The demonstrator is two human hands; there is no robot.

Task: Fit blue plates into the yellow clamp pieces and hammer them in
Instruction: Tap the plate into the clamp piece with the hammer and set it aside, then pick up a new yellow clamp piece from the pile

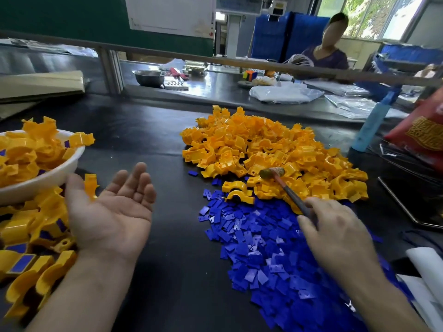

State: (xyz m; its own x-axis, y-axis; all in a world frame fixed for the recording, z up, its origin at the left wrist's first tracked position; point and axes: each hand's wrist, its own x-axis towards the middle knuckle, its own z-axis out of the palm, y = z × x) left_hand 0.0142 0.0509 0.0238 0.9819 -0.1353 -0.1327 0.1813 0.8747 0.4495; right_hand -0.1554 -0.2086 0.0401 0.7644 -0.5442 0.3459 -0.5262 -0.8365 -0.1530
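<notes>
Blue plates [263, 248] lie heaped on the worktop [172, 236], touching the pile of yellow clamp pieces [275, 144]. Right hand [335, 233] grips the hammer [272, 173] by its handle, head resting on that pile. Left hand [112, 212] lies flat, palm up, empty. Risk: a careless swing would scatter loose pieces or strike fingers.

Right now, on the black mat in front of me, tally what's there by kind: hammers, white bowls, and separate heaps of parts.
hammer: 1
white bowl: 1
heap of blue plates: 1
heap of bare yellow clamp pieces: 1
heap of yellow pieces with blue plates fitted: 1
Total: 5
</notes>
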